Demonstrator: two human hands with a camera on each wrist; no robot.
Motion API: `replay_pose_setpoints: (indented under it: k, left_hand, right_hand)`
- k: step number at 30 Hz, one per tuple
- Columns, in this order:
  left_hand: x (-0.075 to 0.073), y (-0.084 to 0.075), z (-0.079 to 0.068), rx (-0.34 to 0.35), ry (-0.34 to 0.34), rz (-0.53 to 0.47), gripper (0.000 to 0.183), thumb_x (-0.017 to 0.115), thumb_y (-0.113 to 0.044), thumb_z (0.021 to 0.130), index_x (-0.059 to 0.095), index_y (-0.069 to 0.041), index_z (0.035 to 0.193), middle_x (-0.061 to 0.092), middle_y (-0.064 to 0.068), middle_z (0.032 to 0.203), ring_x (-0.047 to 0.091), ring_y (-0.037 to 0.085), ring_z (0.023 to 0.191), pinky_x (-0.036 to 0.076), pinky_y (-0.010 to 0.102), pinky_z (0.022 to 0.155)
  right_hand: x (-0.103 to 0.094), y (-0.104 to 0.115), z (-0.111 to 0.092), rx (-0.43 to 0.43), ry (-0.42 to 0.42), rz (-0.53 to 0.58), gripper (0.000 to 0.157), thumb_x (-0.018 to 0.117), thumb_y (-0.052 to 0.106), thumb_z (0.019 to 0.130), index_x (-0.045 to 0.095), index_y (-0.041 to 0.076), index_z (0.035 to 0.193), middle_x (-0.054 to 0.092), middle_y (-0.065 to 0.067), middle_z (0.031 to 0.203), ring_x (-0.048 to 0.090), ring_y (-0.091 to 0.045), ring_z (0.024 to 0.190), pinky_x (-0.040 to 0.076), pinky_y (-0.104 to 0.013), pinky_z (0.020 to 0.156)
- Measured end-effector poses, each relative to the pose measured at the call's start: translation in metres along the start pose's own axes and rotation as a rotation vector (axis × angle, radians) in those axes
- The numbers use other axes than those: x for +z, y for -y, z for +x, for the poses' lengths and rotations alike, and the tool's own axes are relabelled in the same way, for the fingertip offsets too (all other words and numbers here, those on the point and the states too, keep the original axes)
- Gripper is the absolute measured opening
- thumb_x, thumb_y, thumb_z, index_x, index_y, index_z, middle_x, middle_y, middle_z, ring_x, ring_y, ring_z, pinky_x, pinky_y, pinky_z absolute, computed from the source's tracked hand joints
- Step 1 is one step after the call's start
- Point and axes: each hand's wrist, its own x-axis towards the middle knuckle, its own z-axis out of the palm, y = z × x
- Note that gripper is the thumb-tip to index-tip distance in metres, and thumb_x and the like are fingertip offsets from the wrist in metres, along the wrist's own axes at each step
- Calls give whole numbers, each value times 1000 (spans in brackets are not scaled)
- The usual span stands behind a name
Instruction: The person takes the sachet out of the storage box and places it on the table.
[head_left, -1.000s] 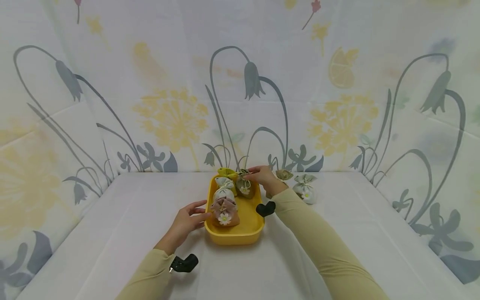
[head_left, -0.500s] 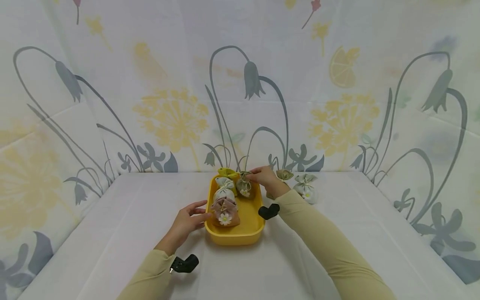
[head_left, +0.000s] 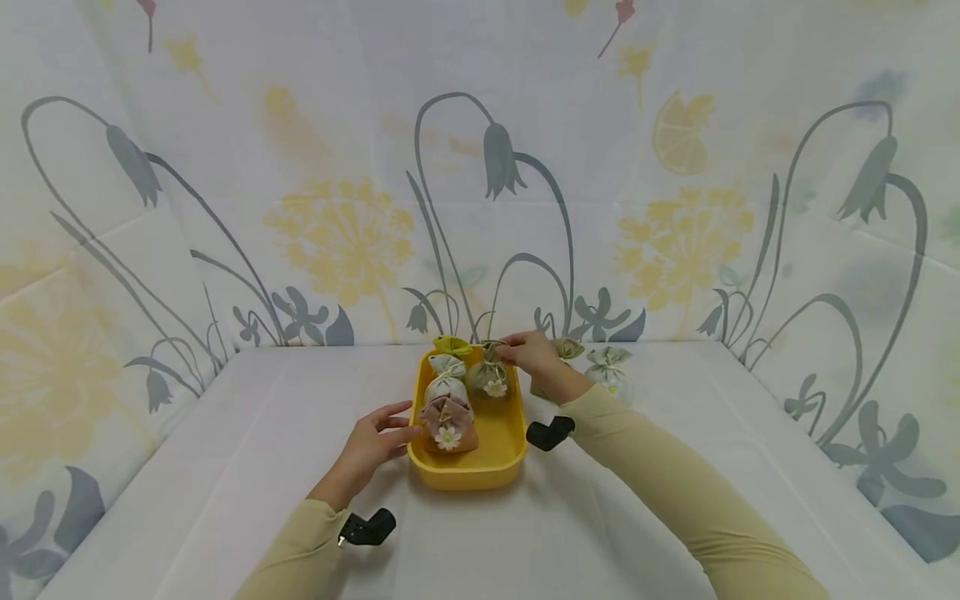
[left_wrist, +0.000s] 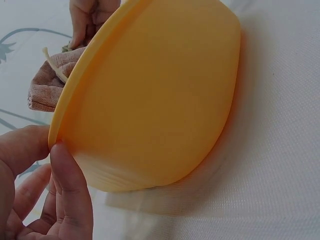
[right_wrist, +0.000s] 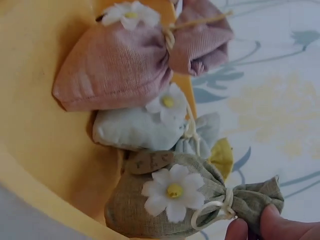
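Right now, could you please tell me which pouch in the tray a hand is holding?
The olive pouch in the far right corner of the tray: the right hand pinches its top; no hand grips the pink pouch, pale pouch or yellow pouch.

The green pouch [head_left: 482, 377] now sits turned — its flower [head_left: 496, 388] farther right — and the right sleeve [head_left: 667, 471], swung outward, hides more of the rightmost pouch [head_left: 609, 363].

Dim, even light casts soft shadows beside the yellow tray [head_left: 468, 479].
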Motion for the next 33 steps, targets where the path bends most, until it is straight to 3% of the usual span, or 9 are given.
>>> replay_pose_setpoints:
  k: [15, 25, 30, 33]
  left_hand:
    - [0, 0, -1, 17, 10, -1, 53, 69, -17, 85, 50, -8, 133, 53, 16, 115, 59, 26, 98, 53, 36, 81]
    - [1, -1, 0, 12, 7, 4, 52, 69, -17, 84, 51, -9, 133, 53, 16, 115, 59, 26, 98, 52, 36, 81]
    - [0, -2, -3, 32, 24, 12, 57, 71, -22, 83, 50, -7, 133, 52, 18, 114, 60, 26, 97, 53, 34, 80]
    - [-1, -1, -3, 45, 25, 23, 58, 72, -23, 82, 50, -6, 133, 53, 18, 114, 60, 25, 94, 53, 34, 79]
  right_hand:
    - [-9, 5, -50, -143, 42, -41, 26, 49, 7, 96, 56, -7, 117, 59, -18, 107, 58, -30, 100, 47, -40, 91]
    - [-25, 5, -85, -193, 55, 44, 24, 48, 5, 96, 55, -9, 114, 58, -15, 102, 57, -19, 92, 49, -36, 88]
    - [-34, 3, -100, -207, 46, 29, 23, 49, 4, 96, 55, -9, 113, 57, -12, 100, 55, -15, 89, 49, -29, 85]
    - [-38, 0, -107, -219, 54, 46, 22, 47, 2, 96, 54, -11, 112, 56, -11, 99, 54, -15, 88, 48, -32, 87]
